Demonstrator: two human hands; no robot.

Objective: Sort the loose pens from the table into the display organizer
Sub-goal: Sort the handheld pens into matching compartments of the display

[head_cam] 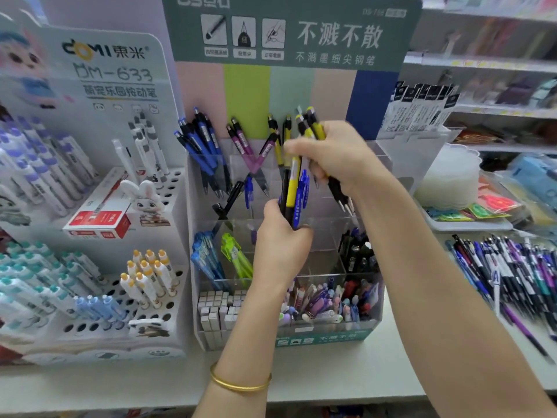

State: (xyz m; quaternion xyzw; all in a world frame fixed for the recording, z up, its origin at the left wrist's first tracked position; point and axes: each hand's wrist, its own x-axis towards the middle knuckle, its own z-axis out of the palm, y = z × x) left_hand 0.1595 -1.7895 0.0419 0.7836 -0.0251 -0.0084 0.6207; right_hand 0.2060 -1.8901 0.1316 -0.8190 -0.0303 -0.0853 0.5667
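Centre frame, over the display organizer (331,339), both hands are busy. Left hand (280,248) is clenched round a mixed bundle (293,191) of yellow, blue and black pens, held near upright. Right hand (334,158), just above and to the right, grips a few yellow-black pens (316,128), long axis near vertical with a slight tilt, tips down. Key relation: the back-row yellow stock (279,146) sits just left of the right hand, so that hand is the nearer one. Likely a short shift left, then down along the pens' axis. Back row from left: blue pens (202,146), magenta pens (245,146), then yellow. Middle row: light-blue pens (206,254), green pens (236,254), dark pens (358,251) at right; the centre cells are hidden by the left hand. Front row: grey square-capped pens (217,306) at left, mixed pastel pens (325,303) at right. Loose pile (518,276) lies flat on the surface (120,384) at the right edge of the frame, well apart from both hands. Plenty left to sort.
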